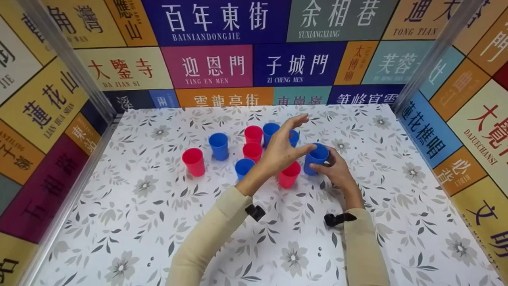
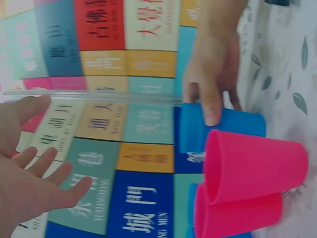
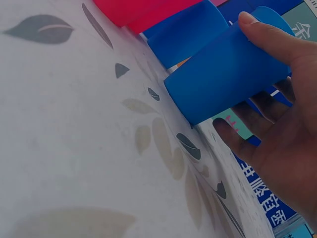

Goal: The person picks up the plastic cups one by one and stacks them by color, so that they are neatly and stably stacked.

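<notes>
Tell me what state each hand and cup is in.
Left hand: open, holding nothing
Right hand: gripping the rightmost blue cup
Rightmost blue cup: held upright
Leftmost red cup: upright, unheld
Leftmost blue cup: upright, unheld
Front red cup: upright, unheld
Other red cups: upright
Other blue cups: partly hidden, unheld

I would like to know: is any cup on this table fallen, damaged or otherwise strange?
Nothing stands out. The red cups and blue cups look upright, including the one in the right hand, with no visible spill or damage; the left hand partly hides some.

Floral tabletop (image 1: 131, 224), lettered walls (image 1: 212, 66) (brightly multicoloured).
</notes>
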A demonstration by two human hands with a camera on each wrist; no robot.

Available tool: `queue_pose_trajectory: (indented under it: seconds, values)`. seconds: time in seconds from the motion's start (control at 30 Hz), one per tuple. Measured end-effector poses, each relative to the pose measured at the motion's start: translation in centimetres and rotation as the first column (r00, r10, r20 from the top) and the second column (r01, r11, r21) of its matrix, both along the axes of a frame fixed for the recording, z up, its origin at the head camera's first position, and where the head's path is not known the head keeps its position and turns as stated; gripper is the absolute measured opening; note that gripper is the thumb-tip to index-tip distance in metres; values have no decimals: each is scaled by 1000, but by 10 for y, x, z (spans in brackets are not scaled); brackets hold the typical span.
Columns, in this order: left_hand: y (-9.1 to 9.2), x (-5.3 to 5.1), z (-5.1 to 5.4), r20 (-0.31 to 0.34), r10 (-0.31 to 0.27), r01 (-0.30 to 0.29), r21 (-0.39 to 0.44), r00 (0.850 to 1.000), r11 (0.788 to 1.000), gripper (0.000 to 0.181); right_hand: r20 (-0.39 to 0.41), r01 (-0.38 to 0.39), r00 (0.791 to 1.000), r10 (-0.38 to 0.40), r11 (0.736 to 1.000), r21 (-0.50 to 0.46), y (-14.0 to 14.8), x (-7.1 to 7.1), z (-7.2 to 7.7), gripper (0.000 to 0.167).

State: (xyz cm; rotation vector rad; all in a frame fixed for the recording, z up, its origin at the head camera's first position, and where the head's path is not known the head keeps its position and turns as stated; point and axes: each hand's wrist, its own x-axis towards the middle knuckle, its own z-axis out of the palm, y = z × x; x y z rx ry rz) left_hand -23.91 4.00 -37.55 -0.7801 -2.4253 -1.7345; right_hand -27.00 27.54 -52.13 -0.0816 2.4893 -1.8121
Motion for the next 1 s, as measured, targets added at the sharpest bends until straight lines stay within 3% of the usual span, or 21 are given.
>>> queue_pose_trajectory:
  seconds: [0.17,0.33,0.53,0.83,1.0]
  values:
    - [-18,21,3,-36,-17,16,-6,999,1000,71,10,8,1000,-8,1000,-15,0,0,0,79]
    - [-33,33,0,-100,-5,4,-16,995,1000,70,3,-5,1000,5,1000,-19,-1,1,7,80]
    - [-51,31,-9,-167,44,-41,23,985,999,68,3,0,1000,0,1000,-23,-1,-1,10,79]
    - [-73,26,-39,-119,100,-95,42,988,995,68,-8,2,1000,-2,1000,-31,2,-2,1,80]
    - [-88,24,-56,-103,151,-147,46,983,988,62,-4,-8,1000,8,1000,-27,-4,8,15,79]
